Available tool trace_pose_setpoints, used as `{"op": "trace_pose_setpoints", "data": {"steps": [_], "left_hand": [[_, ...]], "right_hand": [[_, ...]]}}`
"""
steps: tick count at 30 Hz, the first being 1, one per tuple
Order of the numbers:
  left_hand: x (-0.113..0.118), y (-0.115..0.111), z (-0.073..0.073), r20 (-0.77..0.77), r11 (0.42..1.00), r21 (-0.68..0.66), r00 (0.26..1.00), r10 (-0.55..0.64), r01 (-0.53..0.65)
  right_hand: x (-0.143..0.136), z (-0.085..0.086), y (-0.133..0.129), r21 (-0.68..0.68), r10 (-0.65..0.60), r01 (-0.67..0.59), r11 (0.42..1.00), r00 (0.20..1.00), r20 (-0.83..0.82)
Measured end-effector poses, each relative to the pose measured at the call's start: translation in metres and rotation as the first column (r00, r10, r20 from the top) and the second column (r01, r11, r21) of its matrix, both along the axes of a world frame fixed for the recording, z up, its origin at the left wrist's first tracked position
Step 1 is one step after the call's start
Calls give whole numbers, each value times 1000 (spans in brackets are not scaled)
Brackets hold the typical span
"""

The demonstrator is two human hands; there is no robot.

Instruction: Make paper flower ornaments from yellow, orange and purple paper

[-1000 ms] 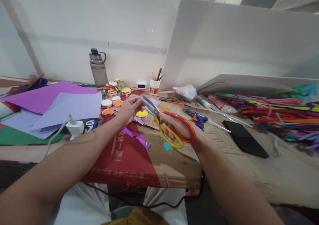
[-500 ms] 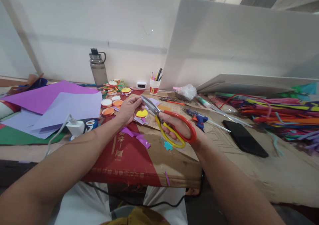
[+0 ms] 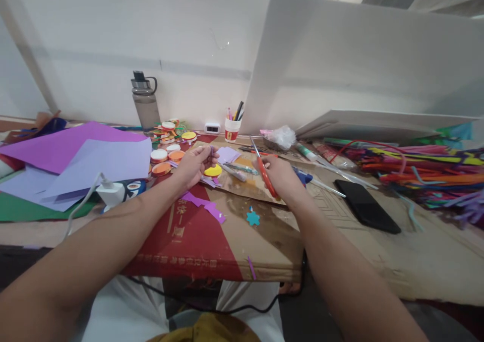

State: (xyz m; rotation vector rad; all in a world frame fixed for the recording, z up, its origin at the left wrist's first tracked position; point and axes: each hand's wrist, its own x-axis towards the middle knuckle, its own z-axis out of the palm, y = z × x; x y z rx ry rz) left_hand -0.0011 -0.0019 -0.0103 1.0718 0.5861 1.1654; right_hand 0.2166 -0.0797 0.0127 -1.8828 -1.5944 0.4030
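Observation:
My left hand (image 3: 194, 166) is closed in a pinch on a small piece of purple paper (image 3: 212, 151), mostly hidden by the fingers. In my right hand (image 3: 279, 174) is a pair of scissors (image 3: 266, 176) with a red handle, held over the cardboard and seen nearly edge-on. Their blades point up and away, apart from the paper. Just beyond my left hand lie light purple paper pieces (image 3: 228, 155) and a yellow disc (image 3: 213, 170). Purple scraps (image 3: 215, 212) and a teal flower-shaped cutout (image 3: 253, 217) rest nearer to me.
Large purple sheets (image 3: 100, 165) and a white charger (image 3: 110, 194) lie at left. Behind stand a water bottle (image 3: 144, 102) and a cup of pens (image 3: 232, 129). To the right are a blue glue gun (image 3: 303, 176), a phone (image 3: 366, 206) and colourful pipe cleaners (image 3: 423, 173).
The scissors have moved right, away from my left hand, and turned so the blades point upward. My left hand stays pinched in nearly the same place.

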Motion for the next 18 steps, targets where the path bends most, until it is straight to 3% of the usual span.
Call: {"op": "trace_pose_setpoints", "data": {"steps": [2, 5, 11, 18], "left_hand": [[0, -1, 2, 30, 999, -23, 999, -24, 24], [0, -4, 5, 39, 1000, -8, 999, -26, 26], [0, -4, 4, -76, 1000, 12, 997, 18, -17], [-2, -1, 2, -127, 996, 39, 988, 87, -83]], "right_hand": [[6, -3, 6, -56, -46, 62, 996, 968, 248], [8, -6, 10, -173, -60, 145, 974, 904, 424], [12, -9, 13, -237, -70, 226, 945, 847, 527], [14, -9, 10, -311, 0, 209, 927, 831, 556]]}}
